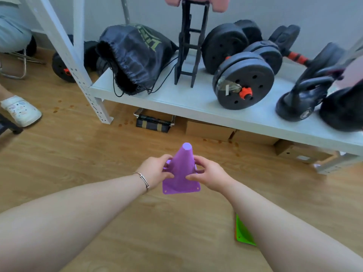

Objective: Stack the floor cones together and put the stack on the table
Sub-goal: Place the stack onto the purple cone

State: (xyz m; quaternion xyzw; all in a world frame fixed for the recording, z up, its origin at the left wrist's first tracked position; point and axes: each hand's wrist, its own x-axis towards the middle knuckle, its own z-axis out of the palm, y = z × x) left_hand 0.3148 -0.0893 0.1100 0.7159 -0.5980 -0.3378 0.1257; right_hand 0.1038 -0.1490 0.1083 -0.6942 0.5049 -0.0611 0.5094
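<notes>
Wood floor (78, 154) fills the frame's lower half, a shelf (196, 107) across the top. At centre, left hand (155, 173) and right hand (208, 177) clamp a purple cone (181, 171) upright; a green cone (243, 232) lies lower right.

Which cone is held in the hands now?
The purple cone: both the left hand and right hand grip its sides. The green cone lies on the floor, partly hidden by the right arm.
</notes>
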